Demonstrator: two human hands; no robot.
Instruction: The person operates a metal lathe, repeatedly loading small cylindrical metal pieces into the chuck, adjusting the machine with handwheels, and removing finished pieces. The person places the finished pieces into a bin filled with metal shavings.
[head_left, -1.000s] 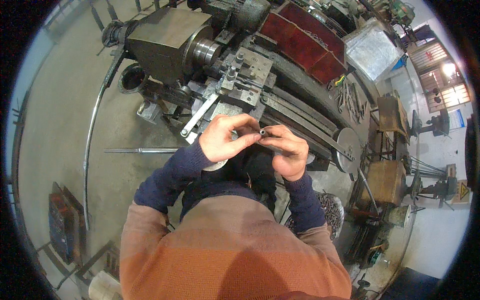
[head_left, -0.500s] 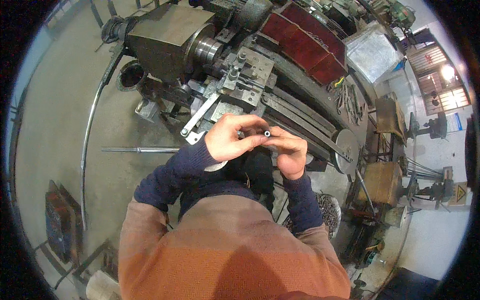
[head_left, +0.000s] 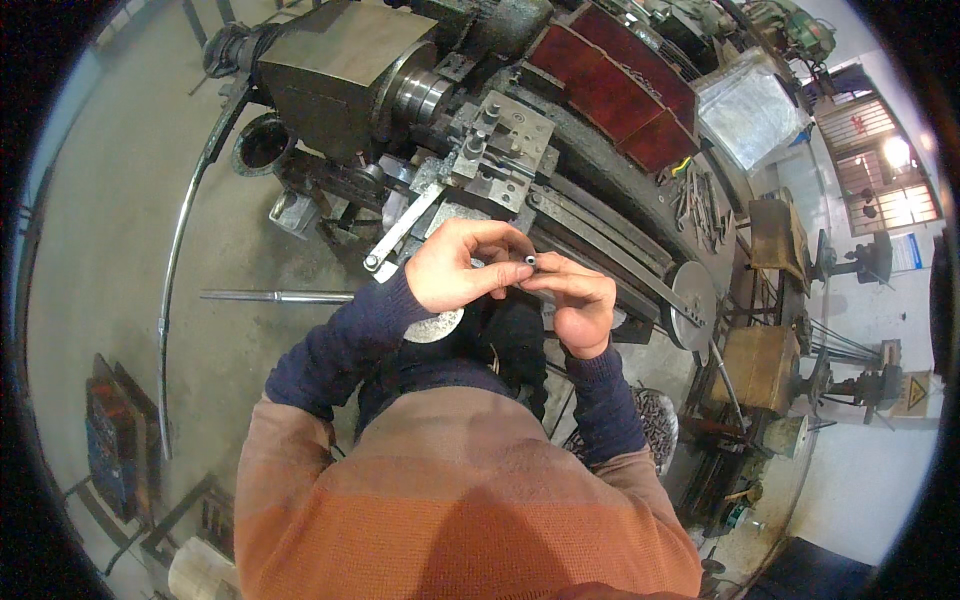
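Between my two hands is a small metal tube-like part (head_left: 531, 261), its ring-shaped end with a dark hole facing up at me. My left hand (head_left: 465, 265) pinches it from the left between thumb and fingers. From the right, the fingers of my right hand (head_left: 572, 300) close on it too; most of the part is hidden behind the fingers. Just beyond my hands stands a lathe, its tool post (head_left: 483, 140) and bright chuck (head_left: 423, 97) in front of the grey headstock (head_left: 345, 75). A flat lever handle (head_left: 405, 230) points toward my left wrist.
Lathe bed rails (head_left: 600, 240) run right to a round handwheel (head_left: 689, 305). Wrenches (head_left: 697, 205) lie beyond it, near a dark red tray (head_left: 610, 85). A metal bar (head_left: 280, 297) sticks out left of my forearm. Machines line the right wall; a stool seat (head_left: 655, 425) is at my right.
The ring-shaped end of the part has tilted slightly and shifted a little left between my fingers. Both hands keep nearly the same place; the view has shifted slightly.
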